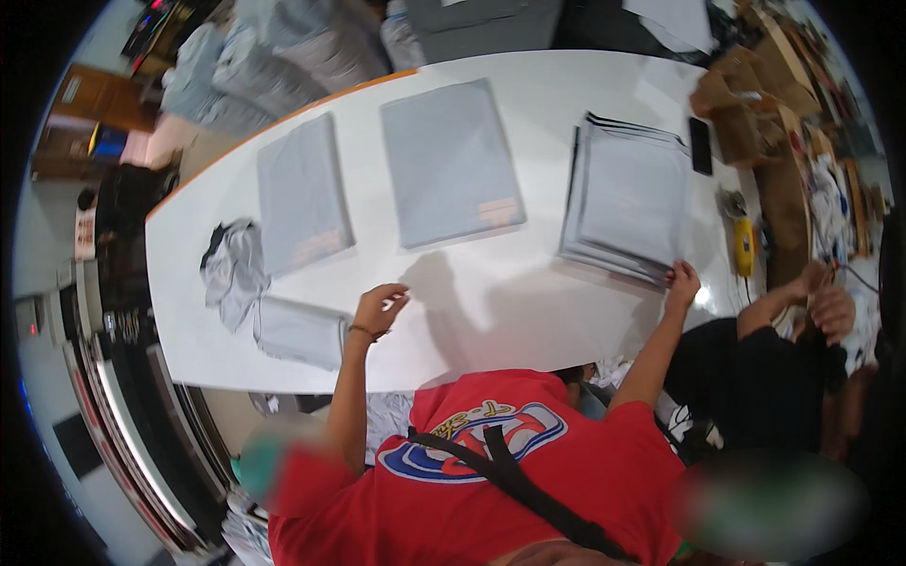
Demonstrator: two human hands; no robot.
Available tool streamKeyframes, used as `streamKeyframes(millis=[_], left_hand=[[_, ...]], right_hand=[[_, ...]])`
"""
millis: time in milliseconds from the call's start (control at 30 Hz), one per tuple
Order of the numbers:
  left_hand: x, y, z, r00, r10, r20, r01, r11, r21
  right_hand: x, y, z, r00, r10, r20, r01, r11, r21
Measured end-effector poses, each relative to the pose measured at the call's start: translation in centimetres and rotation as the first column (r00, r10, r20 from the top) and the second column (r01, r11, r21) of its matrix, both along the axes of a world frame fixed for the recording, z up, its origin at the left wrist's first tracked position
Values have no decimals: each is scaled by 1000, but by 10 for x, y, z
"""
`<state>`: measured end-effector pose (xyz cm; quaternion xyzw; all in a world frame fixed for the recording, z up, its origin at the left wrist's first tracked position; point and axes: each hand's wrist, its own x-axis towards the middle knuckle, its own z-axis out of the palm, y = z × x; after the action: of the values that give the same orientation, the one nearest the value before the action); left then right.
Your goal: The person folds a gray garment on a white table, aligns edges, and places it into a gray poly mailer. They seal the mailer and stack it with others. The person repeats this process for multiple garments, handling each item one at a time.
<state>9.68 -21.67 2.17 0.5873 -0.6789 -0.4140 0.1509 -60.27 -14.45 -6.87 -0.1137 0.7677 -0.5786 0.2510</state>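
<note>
My right hand (681,283) is at the near right corner of a stack of flat grey bags (630,193) with black edges, its fingers closed on that corner. My left hand (382,309) hovers over the white table, fingers loosely bent and a little apart, with nothing visible in it. Beyond it lies a neat flat grey bag or pile (453,162) with a pale orange patch at its near corner. A similar grey pile (304,193) lies farther left. Nearest my left hand on its left is a smaller folded grey piece (300,330).
A crumpled grey-and-black piece (238,269) lies at the table's left. A black phone (699,146) and a yellow tool (745,247) lie along the right side. Cardboard boxes (755,113) stand beyond. Another person's hands (829,304) are at the right.
</note>
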Motion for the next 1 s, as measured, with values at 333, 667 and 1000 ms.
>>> streamKeyframes(millis=[333, 667, 1000], left_hand=[[113, 143, -34, 664, 739, 116, -690, 665, -285], [119, 175, -31, 500, 845, 188, -689, 520, -504], [125, 200, -51, 82, 972, -220, -980, 119, 160]], right_hand=[[193, -63, 62, 742, 442, -504, -396, 896, 202], [543, -43, 71, -126, 983, -135, -990, -117, 73], [706, -54, 38, -226, 934, -278, -952, -150, 268]])
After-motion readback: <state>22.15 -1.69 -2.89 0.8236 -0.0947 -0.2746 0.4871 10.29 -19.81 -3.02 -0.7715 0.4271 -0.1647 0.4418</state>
